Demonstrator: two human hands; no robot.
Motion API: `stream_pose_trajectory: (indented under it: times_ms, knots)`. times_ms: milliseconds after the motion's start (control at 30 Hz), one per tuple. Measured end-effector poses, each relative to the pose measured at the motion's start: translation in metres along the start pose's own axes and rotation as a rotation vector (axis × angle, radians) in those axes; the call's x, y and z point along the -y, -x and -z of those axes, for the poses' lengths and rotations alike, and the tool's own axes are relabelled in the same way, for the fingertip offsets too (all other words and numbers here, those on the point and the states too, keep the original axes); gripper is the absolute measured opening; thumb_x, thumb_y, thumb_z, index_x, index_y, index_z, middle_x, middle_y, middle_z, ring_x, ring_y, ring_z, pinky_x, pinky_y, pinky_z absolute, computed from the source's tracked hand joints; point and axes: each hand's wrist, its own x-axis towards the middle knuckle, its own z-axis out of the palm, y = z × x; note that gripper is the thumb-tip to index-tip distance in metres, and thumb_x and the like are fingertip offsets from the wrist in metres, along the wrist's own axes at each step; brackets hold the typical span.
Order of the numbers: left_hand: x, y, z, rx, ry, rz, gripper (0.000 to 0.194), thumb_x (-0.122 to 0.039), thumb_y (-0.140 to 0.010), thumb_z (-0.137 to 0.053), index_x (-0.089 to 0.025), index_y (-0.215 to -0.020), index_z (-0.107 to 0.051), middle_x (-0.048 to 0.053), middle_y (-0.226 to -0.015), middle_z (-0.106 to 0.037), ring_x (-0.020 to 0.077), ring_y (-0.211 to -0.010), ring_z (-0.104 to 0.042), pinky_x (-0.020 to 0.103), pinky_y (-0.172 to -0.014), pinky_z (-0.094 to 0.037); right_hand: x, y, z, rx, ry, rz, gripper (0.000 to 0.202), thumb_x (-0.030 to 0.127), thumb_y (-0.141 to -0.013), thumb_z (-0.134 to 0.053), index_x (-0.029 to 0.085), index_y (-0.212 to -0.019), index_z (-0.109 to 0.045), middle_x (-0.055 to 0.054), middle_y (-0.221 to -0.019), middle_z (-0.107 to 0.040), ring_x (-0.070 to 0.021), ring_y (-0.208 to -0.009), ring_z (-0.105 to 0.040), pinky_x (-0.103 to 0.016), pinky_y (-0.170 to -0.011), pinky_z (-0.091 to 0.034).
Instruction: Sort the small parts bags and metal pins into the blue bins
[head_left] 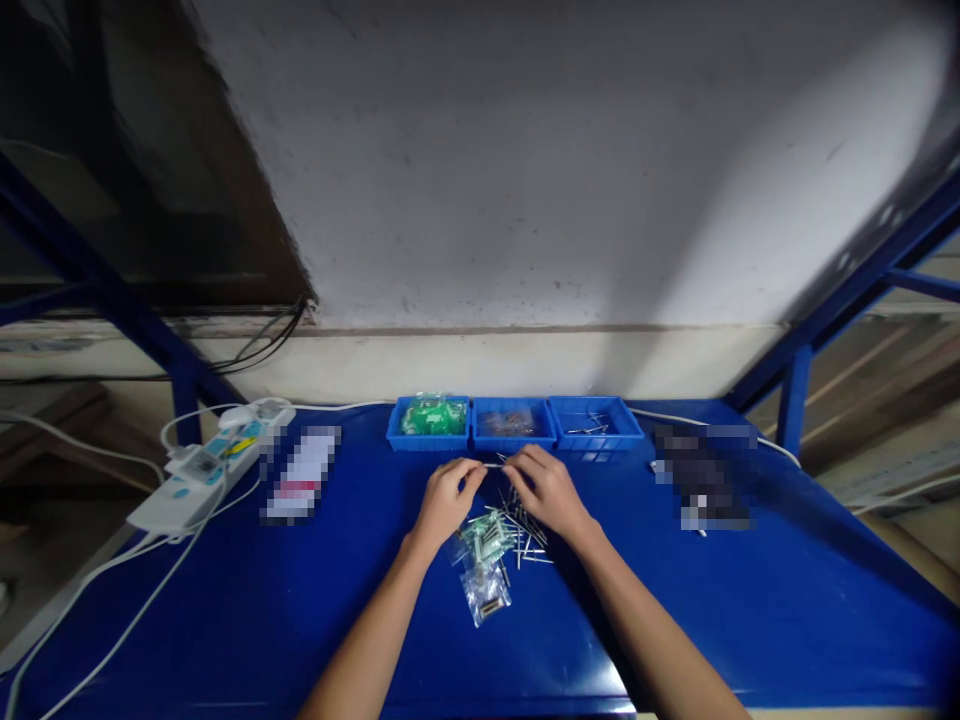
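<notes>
My left hand (450, 492) and my right hand (546, 486) meet over the middle of the table. Pinched between their fingertips is a thin metal rod (493, 465), one end in each hand. Beneath and beside my right hand lies a loose pile of similar metal rods (529, 545). Close to my left wrist are small clear and green plastic bags (489, 537) with dark pieces in them. Nearer to me, a single clear bag (486, 595) holds a few short dark and brass-coloured pieces.
Three blue bins stand in a row at the back: one with green bags (433, 416), one with brownish small parts (510, 420), one with a few metal rods (592, 424). A white power strip (180, 495) with cables lies left. Blurred flat objects lie left (302, 475) and right (701, 475).
</notes>
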Motion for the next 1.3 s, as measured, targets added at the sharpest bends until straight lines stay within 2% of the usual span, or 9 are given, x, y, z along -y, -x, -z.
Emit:
stream_pose_trajectory:
  times_ms: [100,233,333,433,533,733,833,1067,1300]
  knots:
    - [0.0,0.001,0.0,0.124,-0.124,-0.021,0.015,-0.032,-0.086,-0.053,-0.025,-0.091,-0.065,0.0,-0.082,-0.068,0.0178,-0.082,-0.061,0.035,-0.086,-0.039,-0.025,-0.004,0.019,-0.241,0.118,-0.174,0.022,0.031,-0.091,-0.043,0.019,-0.088,-0.061,-0.006,-0.079,-0.06,-0.0186,-0.076,-0.055,-0.032,-0.073,-0.044]
    - [-0.002,0.005,-0.005,0.212,-0.26,-0.076,0.03,-0.017,-0.087,-0.049,-0.033,-0.11,-0.061,0.0,-0.095,-0.065,0.0187,-0.092,-0.055,0.041,-0.091,-0.032,-0.059,0.0,0.035,-0.478,0.258,-0.502,0.044,0.041,-0.086,-0.048,0.014,-0.121,-0.047,-0.007,-0.083,-0.061,-0.0205,-0.071,-0.057,-0.033,-0.065,-0.045]
    - [-0.003,0.006,-0.008,0.235,-0.307,-0.122,0.03,-0.016,-0.086,-0.05,-0.034,-0.107,-0.062,0.001,-0.102,-0.061,0.0192,-0.096,-0.052,0.042,-0.093,-0.029,-0.062,0.009,0.029,-0.394,0.227,-0.517,0.047,0.041,-0.086,-0.047,0.014,-0.125,-0.044,-0.008,-0.086,-0.061,-0.0209,-0.072,-0.058,-0.034,-0.065,-0.046]
    - [-0.003,0.005,-0.007,0.245,-0.324,-0.117,0.014,-0.021,-0.085,-0.054,-0.028,-0.086,-0.066,0.001,-0.103,-0.06,0.0202,-0.099,-0.049,0.043,-0.093,-0.027,-0.045,0.017,0.014,-0.168,0.131,-0.364,0.033,0.036,-0.089,-0.045,0.017,-0.115,-0.052,-0.007,-0.087,-0.06,-0.0204,-0.076,-0.059,-0.034,-0.069,-0.048]
    - [-0.002,0.004,-0.005,0.228,-0.331,-0.098,0.012,-0.02,-0.087,-0.051,-0.024,-0.081,-0.061,0.001,-0.102,-0.06,0.0201,-0.1,-0.049,0.041,-0.092,-0.027,-0.021,0.021,0.0,0.027,0.041,-0.207,0.022,0.031,-0.089,-0.046,0.021,-0.105,-0.057,-0.007,-0.091,-0.06,-0.0203,-0.083,-0.059,-0.033,-0.073,-0.048]
    - [-0.001,0.002,-0.007,0.202,-0.249,-0.051,0.013,-0.018,-0.09,-0.044,-0.021,-0.083,-0.055,0.001,-0.093,-0.062,0.0188,-0.093,-0.051,0.037,-0.086,-0.033,-0.002,0.021,-0.014,0.165,0.049,-0.081,0.019,0.029,-0.085,-0.054,0.022,-0.101,-0.059,-0.008,-0.091,-0.06,-0.0222,-0.085,-0.055,-0.039,-0.079,-0.045]
    - [-0.001,0.0,-0.009,0.179,-0.12,-0.034,0.015,-0.019,-0.09,-0.041,-0.021,-0.084,-0.055,0.001,-0.086,-0.062,0.0183,-0.087,-0.052,0.034,-0.08,-0.039,-0.003,0.022,-0.018,0.197,0.073,-0.071,0.015,0.028,-0.084,-0.056,0.022,-0.097,-0.06,-0.007,-0.09,-0.06,-0.0224,-0.084,-0.053,-0.039,-0.078,-0.044]
    - [0.002,0.0,-0.013,-0.065,0.063,0.05,0.014,-0.022,-0.089,-0.044,-0.021,-0.096,-0.056,0.003,-0.089,-0.061,0.0166,-0.086,-0.057,0.03,-0.079,-0.045,-0.002,0.023,-0.022,0.165,0.041,-0.076,0.009,0.026,-0.087,-0.051,0.021,-0.09,-0.058,-0.007,-0.087,-0.058,-0.0211,-0.082,-0.052,-0.037,-0.075,-0.044]
    - [-0.008,-0.001,-0.003,0.001,0.056,-0.072,0.007,-0.023,-0.085,-0.054,-0.021,-0.091,-0.059,0.003,-0.087,-0.062,0.0179,-0.09,-0.054,0.032,-0.083,-0.043,0.001,0.021,-0.017,0.112,-0.024,-0.067,0.018,0.024,-0.092,-0.04,0.022,-0.091,-0.058,-0.006,-0.086,-0.057,-0.0199,-0.081,-0.054,-0.038,-0.081,-0.045]
